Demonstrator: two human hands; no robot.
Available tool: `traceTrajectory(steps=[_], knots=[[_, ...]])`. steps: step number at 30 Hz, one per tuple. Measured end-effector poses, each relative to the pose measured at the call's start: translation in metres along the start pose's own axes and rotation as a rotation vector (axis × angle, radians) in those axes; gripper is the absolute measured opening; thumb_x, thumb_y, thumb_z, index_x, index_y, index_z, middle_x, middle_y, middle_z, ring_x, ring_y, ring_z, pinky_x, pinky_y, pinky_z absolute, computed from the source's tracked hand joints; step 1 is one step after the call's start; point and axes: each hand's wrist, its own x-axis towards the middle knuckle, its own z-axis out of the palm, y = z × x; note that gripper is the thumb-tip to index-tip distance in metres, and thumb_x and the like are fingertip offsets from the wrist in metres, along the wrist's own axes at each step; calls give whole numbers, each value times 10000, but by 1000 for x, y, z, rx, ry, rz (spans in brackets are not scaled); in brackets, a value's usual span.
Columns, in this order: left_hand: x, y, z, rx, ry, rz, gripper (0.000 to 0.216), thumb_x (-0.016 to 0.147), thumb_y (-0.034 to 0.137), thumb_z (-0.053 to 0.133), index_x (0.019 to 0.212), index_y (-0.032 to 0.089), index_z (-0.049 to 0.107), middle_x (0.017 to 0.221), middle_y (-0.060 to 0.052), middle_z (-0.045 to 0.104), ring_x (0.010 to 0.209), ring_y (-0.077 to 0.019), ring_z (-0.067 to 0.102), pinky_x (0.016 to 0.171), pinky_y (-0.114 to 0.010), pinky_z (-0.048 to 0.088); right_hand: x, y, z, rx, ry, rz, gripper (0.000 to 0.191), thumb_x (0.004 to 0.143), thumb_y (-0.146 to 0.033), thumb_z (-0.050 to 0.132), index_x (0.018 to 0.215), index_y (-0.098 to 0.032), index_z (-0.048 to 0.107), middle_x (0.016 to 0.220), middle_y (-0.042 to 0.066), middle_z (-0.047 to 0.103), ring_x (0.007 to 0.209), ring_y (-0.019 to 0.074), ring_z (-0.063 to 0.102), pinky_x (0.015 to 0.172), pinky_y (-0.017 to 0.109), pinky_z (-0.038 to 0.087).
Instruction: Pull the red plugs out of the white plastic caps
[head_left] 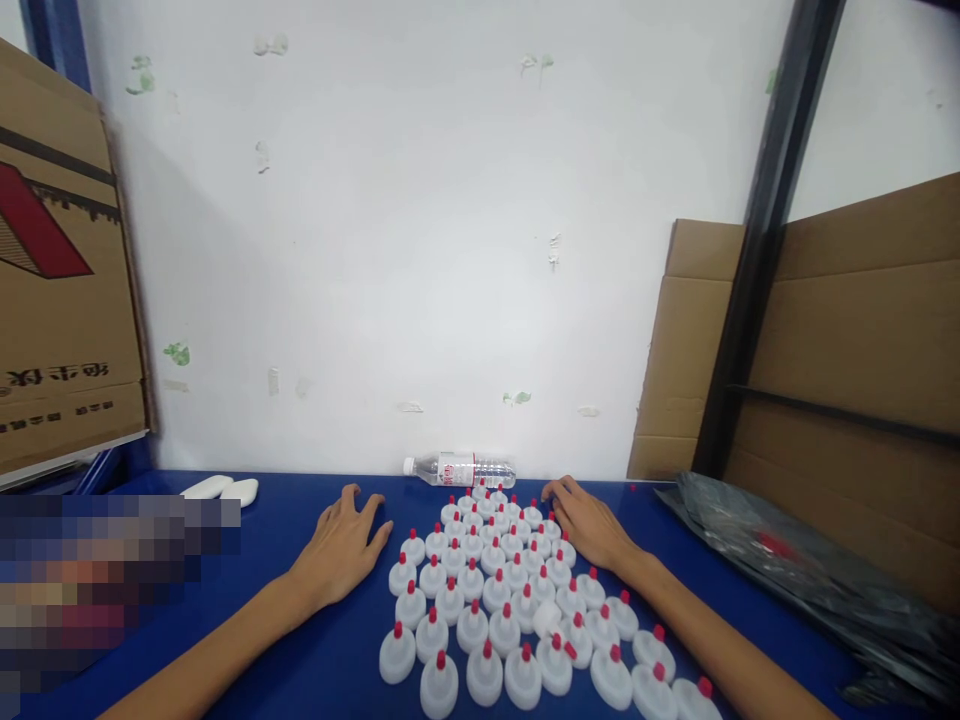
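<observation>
My left hand (346, 545) rests on the blue table with its fingers spread and nothing in it. To its right stand several small white bottles with red tips (472, 580), grouped in rough rows that widen toward me. My right hand (586, 523) lies at the far right side of this group, palm down, fingers loosely bent and apart. It seems to hold nothing; whether it touches the nearest bottles I cannot tell. Among the front rows one white piece (547, 618) shows no red tip, and a loose red cap (569, 651) lies near it.
A clear plastic water bottle (495, 471) lies on its side against the white wall. Two white rounded objects (239, 493) are at the back left of the blue table (292, 660). Grey plastic bags (795, 560) lie at right. Cardboard boxes (67, 300) flank the table.
</observation>
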Motion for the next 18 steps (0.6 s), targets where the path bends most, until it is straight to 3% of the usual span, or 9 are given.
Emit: traceTrajectory(steps=[4,18], knots=[[0,-2,1,-8,1,30,516,1003,456,288,1322,166,573,1232,-179,543,1155,-342,606,1033,-520,435,1,1,1,-6,-12,-2,290,960,-135,350,1167,-232,529,1165,61,581,857,170,640,757,289,426],[-1,-1,-1,-5,-8,30,540,1010,441,262,1389,169,535,1236,-176,536,1171,-333,591,1041,-502,419,1,2,3,-30,-21,23,413,904,-95,396,1269,-242,522,1271,69,560,855,175,640,762,292,405]])
